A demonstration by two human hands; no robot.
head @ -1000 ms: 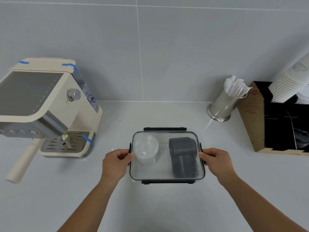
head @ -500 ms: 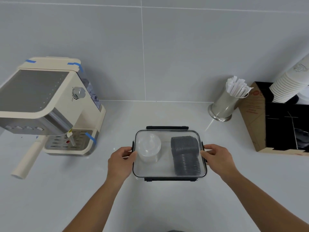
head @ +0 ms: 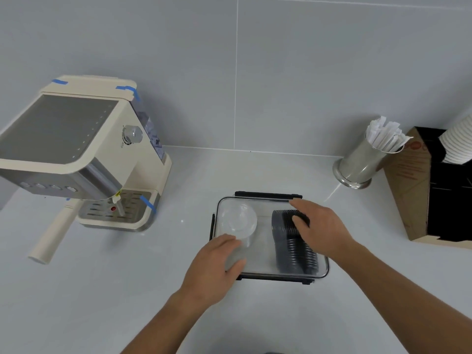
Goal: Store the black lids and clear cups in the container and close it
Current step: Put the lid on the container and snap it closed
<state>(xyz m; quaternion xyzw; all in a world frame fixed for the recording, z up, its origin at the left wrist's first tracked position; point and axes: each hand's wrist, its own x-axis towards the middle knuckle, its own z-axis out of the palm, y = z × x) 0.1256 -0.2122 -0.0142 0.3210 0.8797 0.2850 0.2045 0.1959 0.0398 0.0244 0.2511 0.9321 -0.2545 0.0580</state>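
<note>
A clear rectangular container (head: 325, 272) with black latches sits on the grey counter, its transparent lid on top. Through the lid I see a stack of clear cups (head: 238, 221) lying on the left and a row of black lids (head: 293, 254) on the right. My left hand (head: 214, 267) rests flat on the lid's front-left corner, fingers apart. My right hand (head: 321, 228) lies flat on the lid's right side, over the far end of the black lids. Neither hand holds anything.
A cream espresso machine (head: 84, 154) with a long handle (head: 51, 238) stands at the left. At the back right are a metal cup of wrapped straws (head: 362, 162) and a cardboard box (head: 408, 195) with stacked paper cups (head: 459, 144).
Both hands left the container's left and right side latches and moved up onto the top of the lid. The view shifted slightly right.
</note>
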